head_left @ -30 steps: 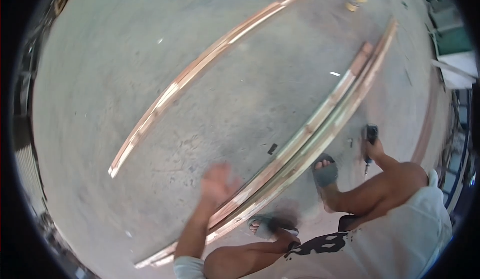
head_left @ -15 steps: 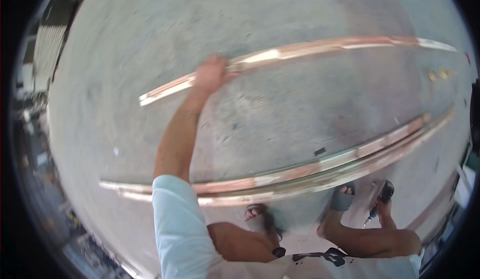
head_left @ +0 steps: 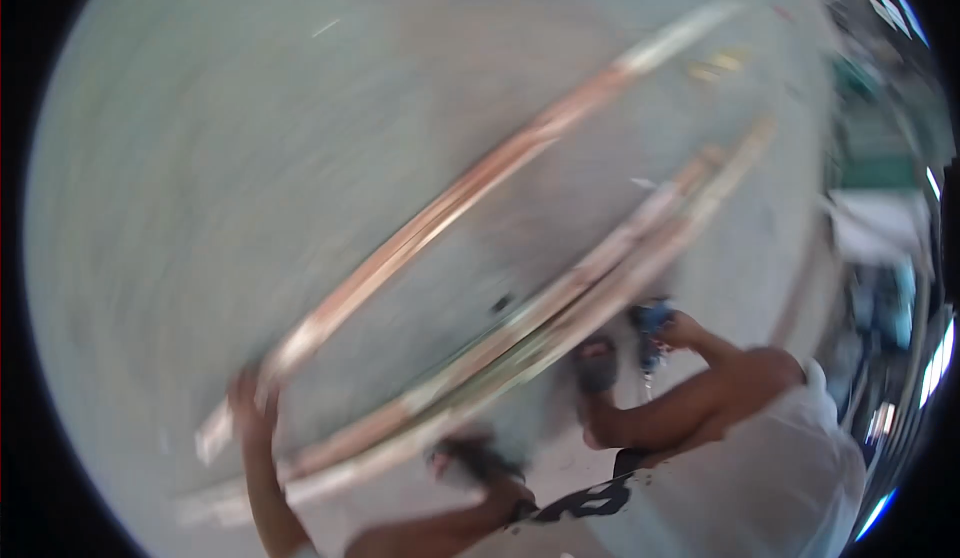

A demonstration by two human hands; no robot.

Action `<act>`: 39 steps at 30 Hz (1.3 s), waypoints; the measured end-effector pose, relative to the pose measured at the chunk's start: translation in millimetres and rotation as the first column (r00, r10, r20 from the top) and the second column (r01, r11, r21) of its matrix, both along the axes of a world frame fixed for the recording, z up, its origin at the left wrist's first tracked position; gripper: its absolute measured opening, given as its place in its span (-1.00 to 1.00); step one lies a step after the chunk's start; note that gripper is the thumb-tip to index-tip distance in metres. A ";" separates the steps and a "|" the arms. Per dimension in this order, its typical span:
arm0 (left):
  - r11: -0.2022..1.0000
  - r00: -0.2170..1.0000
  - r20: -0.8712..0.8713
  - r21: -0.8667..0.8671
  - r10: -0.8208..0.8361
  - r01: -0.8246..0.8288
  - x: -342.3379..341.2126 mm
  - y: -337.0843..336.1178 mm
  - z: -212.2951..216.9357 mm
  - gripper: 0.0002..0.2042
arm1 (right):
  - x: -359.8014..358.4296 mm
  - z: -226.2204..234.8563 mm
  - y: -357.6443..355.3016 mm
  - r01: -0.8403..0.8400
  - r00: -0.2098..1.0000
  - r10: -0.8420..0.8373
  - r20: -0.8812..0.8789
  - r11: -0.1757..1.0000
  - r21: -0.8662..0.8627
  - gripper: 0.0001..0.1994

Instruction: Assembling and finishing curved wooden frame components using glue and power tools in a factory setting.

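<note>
One long wooden strip (head_left: 450, 208) runs lower left to upper right out past your feet. Your left hand (head_left: 255, 403) is on it near the lower-left end, can't tell if it's gripping; your right hand (head_left: 685, 331), well apart, grips a drill (head_left: 652, 320).

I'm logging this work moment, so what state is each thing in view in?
Left hand: at the far wooden strip, near its left end; grip too blurred to tell.
Right hand: closed around the drill.
Drill: held; running or not, cannot tell.
Far wooden strip: apart from the near pair; lifted or resting, unclear.
Near wooden strips: side by side on the floor.
Sandals: worn.
</note>
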State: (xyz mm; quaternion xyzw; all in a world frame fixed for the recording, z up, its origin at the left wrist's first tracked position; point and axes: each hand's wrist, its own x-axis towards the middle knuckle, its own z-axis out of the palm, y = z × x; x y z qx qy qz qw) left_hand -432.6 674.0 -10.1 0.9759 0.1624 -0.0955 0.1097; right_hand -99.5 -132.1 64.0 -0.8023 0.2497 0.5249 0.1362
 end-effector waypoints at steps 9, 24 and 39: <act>0.987 0.975 0.198 -0.100 -0.104 0.125 116.4 -78.9 29.9 -0.12 | 229.6 8.4 126.8 -0.814 -0.109 0.763 0.637 0.298 -0.498 -0.28; 0.974 0.939 0.258 0.052 -0.228 0.222 162.8 -89.7 105.6 -0.62 | 336.3 68.0 250.8 -0.868 -0.420 0.625 0.658 -0.066 -0.492 -0.76; 0.919 0.864 0.316 0.117 -0.393 0.375 131.8 -142.7 161.4 -0.66 | 210.4 206.3 140.4 -0.731 -0.464 0.558 0.688 0.198 -0.653 -0.70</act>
